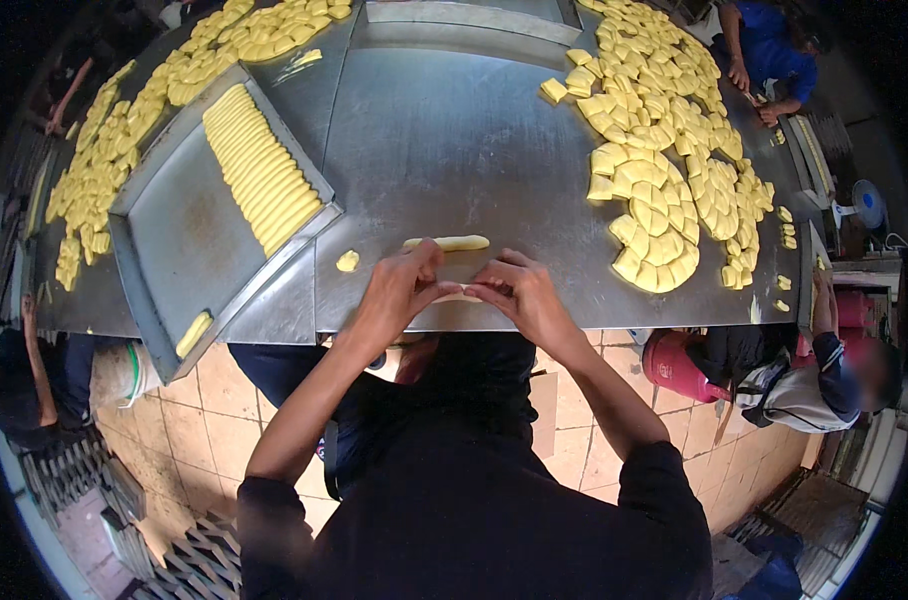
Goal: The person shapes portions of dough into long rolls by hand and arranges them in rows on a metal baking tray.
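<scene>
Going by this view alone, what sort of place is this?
Probably a bakery workroom: many cut yellow dough pieces spread on a large metal worktable, a rectangular metal tray holding a row of dough rolls, and a co-worker in blue at the table.

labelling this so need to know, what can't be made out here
Head view: whatever lies between the left hand and right hand, mostly hidden by their fingers.
Head view: part of the dough roll, covered by the left hand.
Head view: the far tray, cut off by the top edge.
Head view: what the co-worker in blue handles, too small to tell.
</scene>
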`<state>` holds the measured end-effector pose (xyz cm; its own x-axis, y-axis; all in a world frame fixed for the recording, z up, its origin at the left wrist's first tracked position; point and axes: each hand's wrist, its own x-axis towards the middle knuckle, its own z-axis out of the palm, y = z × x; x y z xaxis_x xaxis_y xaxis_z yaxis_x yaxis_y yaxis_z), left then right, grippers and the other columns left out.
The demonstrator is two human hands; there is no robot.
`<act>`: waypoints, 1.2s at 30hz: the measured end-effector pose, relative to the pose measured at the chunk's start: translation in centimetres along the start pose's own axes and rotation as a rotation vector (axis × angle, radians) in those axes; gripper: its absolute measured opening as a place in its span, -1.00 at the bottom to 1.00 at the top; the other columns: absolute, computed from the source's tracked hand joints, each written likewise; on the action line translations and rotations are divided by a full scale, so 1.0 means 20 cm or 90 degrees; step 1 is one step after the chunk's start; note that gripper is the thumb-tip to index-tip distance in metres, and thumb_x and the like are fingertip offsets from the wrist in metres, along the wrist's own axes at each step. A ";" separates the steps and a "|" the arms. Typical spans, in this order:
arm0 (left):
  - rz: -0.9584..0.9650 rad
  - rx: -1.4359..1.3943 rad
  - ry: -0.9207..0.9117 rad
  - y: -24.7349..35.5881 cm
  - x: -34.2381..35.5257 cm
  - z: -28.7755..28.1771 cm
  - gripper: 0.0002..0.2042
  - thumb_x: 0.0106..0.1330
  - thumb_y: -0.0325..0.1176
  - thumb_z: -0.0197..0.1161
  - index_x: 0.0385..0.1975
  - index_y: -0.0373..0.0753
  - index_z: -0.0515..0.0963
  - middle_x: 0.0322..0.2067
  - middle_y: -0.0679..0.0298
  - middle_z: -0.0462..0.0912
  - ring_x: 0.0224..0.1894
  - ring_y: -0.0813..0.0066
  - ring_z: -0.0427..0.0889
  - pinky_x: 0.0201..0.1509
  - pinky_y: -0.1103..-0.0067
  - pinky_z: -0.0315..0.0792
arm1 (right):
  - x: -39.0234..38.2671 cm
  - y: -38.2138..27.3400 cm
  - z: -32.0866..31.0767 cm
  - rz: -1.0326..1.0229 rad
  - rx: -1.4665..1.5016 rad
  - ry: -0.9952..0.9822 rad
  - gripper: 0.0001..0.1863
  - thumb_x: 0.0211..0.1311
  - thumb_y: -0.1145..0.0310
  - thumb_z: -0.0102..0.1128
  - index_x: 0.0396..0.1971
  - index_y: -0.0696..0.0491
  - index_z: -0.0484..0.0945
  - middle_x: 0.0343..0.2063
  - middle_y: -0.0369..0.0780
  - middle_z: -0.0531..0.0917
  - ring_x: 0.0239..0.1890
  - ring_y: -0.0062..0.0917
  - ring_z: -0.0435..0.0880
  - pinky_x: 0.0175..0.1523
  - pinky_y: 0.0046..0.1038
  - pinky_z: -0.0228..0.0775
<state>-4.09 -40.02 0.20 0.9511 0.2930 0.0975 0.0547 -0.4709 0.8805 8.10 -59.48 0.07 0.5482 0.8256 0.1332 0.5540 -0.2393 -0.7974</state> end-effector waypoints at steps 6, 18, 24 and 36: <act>0.124 0.320 0.008 -0.01 0.04 -0.03 -0.61 0.12 -0.08 0.57 -0.43 -0.17 0.48 -0.59 0.30 0.51 -0.45 0.30 0.46 -0.24 0.37 0.26 | 0.08 -0.01 -0.03 -0.016 -0.327 -0.006 -0.63 0.13 0.02 0.53 -0.56 -0.01 0.64 -0.54 -0.29 0.55 -0.37 -0.38 0.57 -0.13 -0.25 0.23; 0.035 0.307 -0.031 -0.01 0.06 -0.08 -0.49 0.07 0.14 0.55 -0.47 -0.15 0.45 -0.62 0.30 0.50 -0.46 0.21 0.49 -0.17 0.35 0.26 | 0.13 0.02 -0.04 0.066 -0.267 -0.074 -0.50 0.10 -0.19 0.47 -0.61 -0.04 0.58 -0.63 -0.33 0.59 -0.47 -0.40 0.59 -0.11 -0.31 0.13; 0.054 0.396 -0.037 -0.02 0.08 -0.08 -0.49 0.10 0.13 0.53 -0.48 -0.16 0.42 -0.62 0.28 0.49 -0.44 0.20 0.52 -0.19 0.34 0.27 | 0.14 0.05 -0.04 0.018 -0.358 0.003 -0.51 0.07 -0.17 0.51 -0.60 -0.04 0.59 -0.64 -0.32 0.63 -0.53 -0.38 0.58 -0.12 -0.29 0.16; 0.098 0.373 0.004 -0.08 0.04 -0.13 -0.57 0.19 -0.03 0.51 -0.49 -0.18 0.40 -0.62 0.28 0.46 -0.45 0.21 0.46 -0.20 0.34 0.27 | 0.14 0.06 -0.08 0.016 -0.312 0.023 -0.49 0.08 -0.10 0.55 -0.65 0.01 0.52 -0.73 -0.33 0.52 -0.62 -0.38 0.50 -0.17 -0.26 0.27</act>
<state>-4.10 -36.86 0.09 0.9597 0.1894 0.2077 0.0768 -0.8876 0.4542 11.20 -58.27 0.39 0.5824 0.7999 0.1449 0.7646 -0.4786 -0.4316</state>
